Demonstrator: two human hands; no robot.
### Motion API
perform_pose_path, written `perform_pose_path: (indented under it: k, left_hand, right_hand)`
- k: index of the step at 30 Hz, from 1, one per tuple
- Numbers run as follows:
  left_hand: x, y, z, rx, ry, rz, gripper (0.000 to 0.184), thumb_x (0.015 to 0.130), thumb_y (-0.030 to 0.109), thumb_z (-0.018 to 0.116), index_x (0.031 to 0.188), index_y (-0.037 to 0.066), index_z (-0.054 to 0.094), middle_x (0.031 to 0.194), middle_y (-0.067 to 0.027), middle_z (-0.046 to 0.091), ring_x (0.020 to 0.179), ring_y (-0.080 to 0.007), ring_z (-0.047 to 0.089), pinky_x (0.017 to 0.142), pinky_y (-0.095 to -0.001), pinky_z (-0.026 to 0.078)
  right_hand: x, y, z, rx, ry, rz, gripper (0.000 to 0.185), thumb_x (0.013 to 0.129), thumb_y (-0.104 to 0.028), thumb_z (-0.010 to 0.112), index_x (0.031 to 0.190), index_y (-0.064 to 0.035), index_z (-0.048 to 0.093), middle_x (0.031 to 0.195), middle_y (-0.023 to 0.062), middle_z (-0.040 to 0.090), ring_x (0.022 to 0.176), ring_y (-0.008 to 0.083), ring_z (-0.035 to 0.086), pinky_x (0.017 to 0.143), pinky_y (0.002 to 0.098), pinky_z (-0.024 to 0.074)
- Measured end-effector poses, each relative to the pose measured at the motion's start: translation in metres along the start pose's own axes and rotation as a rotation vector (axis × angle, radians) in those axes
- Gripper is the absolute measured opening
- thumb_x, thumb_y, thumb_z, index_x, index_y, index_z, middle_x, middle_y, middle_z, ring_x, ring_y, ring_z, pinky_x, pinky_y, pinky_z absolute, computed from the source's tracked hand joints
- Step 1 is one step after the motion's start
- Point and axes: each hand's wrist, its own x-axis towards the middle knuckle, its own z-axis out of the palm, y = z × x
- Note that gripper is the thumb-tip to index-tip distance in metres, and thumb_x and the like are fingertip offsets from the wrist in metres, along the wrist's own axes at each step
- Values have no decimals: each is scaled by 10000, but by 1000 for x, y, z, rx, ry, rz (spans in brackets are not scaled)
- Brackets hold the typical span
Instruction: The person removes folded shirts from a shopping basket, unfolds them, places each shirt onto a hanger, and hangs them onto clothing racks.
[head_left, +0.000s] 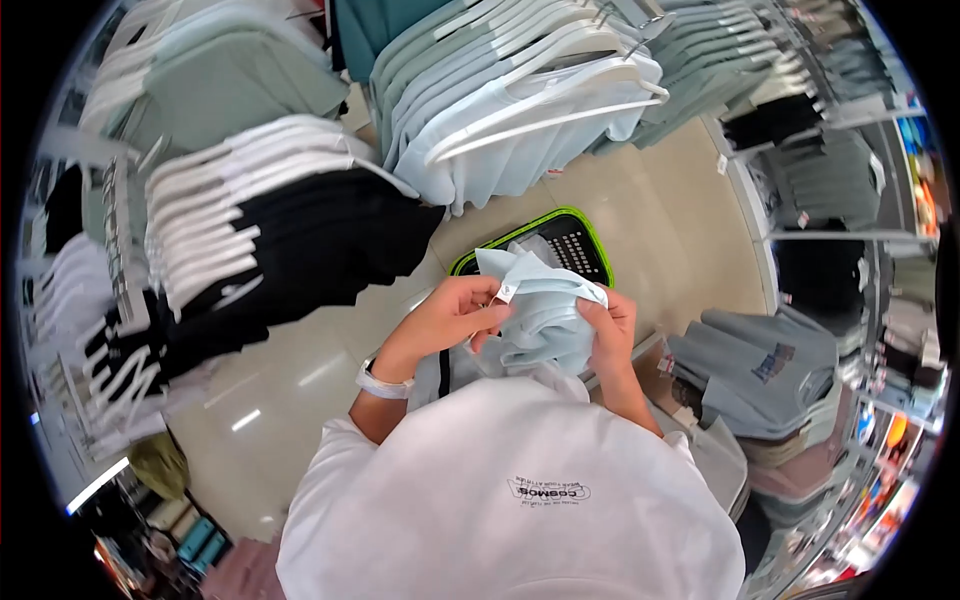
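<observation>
A pale blue garment (545, 320) is bunched up in front of my chest, held between both hands. My left hand (465, 312) pinches its edge beside a small white label (507, 293); a white band circles that wrist. On the other side, my right hand (612, 325) grips the garment with the thumb on top. Beyond the cloth, on the floor, is a black basket (572, 238) with a bright green rim, partly covered by the garment. Whatever lies inside it is mostly hidden.
Ahead hangs a rack of pale blue shirts (500, 150) on white hangers, one bare hanger (560, 118) in front. Black garments (350, 235) hang to the left. A grey printed shirt (765, 370) hangs at the right, near shelving. The tiled floor (680, 210) is pale and glossy.
</observation>
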Motion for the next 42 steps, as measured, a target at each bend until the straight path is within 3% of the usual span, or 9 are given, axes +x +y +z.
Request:
perform_pose_path:
  k: [2, 5, 12, 13, 25, 28, 30, 34, 42]
  left_hand:
    - [2, -14, 24, -90, 70, -20, 301, 808, 179, 652, 1015, -13, 549, 751, -29, 572, 495, -71, 489, 471, -205, 391]
    - [16, -38, 61, 532, 441, 132, 649, 657, 245, 780, 1167, -11, 471, 884, -97, 582, 625, -148, 553, 560, -282, 456]
    - [24, -49, 89, 546, 436, 272, 361, 757, 101, 656, 1091, 1, 562, 870, -122, 622, 702, -204, 568, 623, -296, 451]
    - [21, -44, 88, 505, 401, 318, 341, 771, 9, 597, 1108, -4, 548, 856, -30, 601, 711, -81, 526, 633, -234, 443]
    - [-6, -17, 95, -138, 103, 356, 380, 799, 72, 613, 1164, 11, 527, 878, -16, 583, 797, -71, 543, 644, -207, 435]
    - [-2, -22, 91, -16, 318, 143, 293, 810, 85, 592, 1092, 10, 566, 770, -5, 582, 691, -66, 537, 558, -197, 397]
    - [0, -24, 89, -62, 388, 280, 185, 815, 73, 569, 984, 7, 606, 688, 2, 570, 594, -56, 509, 495, -191, 352]
    - [-16, -3, 76, -29, 405, 405, 130, 805, 55, 573, 909, -2, 627, 701, -9, 576, 576, -51, 502, 490, -187, 358]
    - [-27, 11, 68, 827, 427, 325, 131, 786, 104, 621, 846, -11, 638, 701, -60, 605, 598, -107, 553, 555, -238, 426]
  right_hand:
    - [0, -5, -6, 39, -31, 36, 185, 816, -85, 563, 896, 60, 643, 785, 37, 632, 692, 77, 549, 627, 219, 426]
    - [5, -14, -17, 134, -86, 105, 190, 815, -82, 555, 897, 65, 642, 788, 50, 638, 688, 87, 559, 618, 226, 432]
    - [5, -28, -31, 106, -360, 119, 242, 874, -151, 524, 921, 57, 637, 814, 62, 643, 699, 92, 565, 629, 227, 440]
    - [5, -33, -31, 145, -339, 151, 245, 875, -156, 522, 931, 54, 634, 820, 62, 642, 707, 91, 564, 640, 228, 438]
    - [-3, -44, -33, 158, -561, 229, 292, 833, -193, 475, 967, 35, 600, 856, 50, 608, 760, 93, 532, 673, 227, 409]
    - [-11, -42, -28, 88, -524, 230, 271, 854, -173, 484, 980, 42, 590, 851, 51, 609, 770, 91, 532, 686, 224, 408]
    - [-11, -28, -35, 16, -300, 133, 204, 871, -141, 493, 922, 34, 583, 797, 19, 571, 737, 68, 487, 661, 213, 382]
    - [0, -64, -39, -160, -472, -84, 151, 874, -116, 498, 843, 18, 561, 742, -14, 511, 685, 53, 422, 608, 210, 346]
    - [1, -98, -28, -183, -470, -212, 167, 885, -107, 486, 782, 8, 552, 632, -37, 457, 587, 39, 365, 513, 211, 303]
